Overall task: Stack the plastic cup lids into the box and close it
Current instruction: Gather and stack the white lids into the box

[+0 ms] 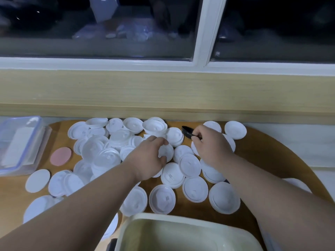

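Several white plastic cup lids [194,192] lie scattered and partly overlapping on a round wooden table [268,160]. A cream plastic box [137,232] stands open at the near edge, below my arms. My left hand [146,156] reaches into the middle of the pile, its fingers and thumb curled round a white lid [166,151]. My right hand [212,144] is a little to the right and pinches a black lid [186,131] at the far side of the pile.
A clear box lid with a blue rim [20,144] lies at the table's left edge. A pink disc [61,156] sits beside it. A wooden ledge [163,91] and a window run along the back of the table.
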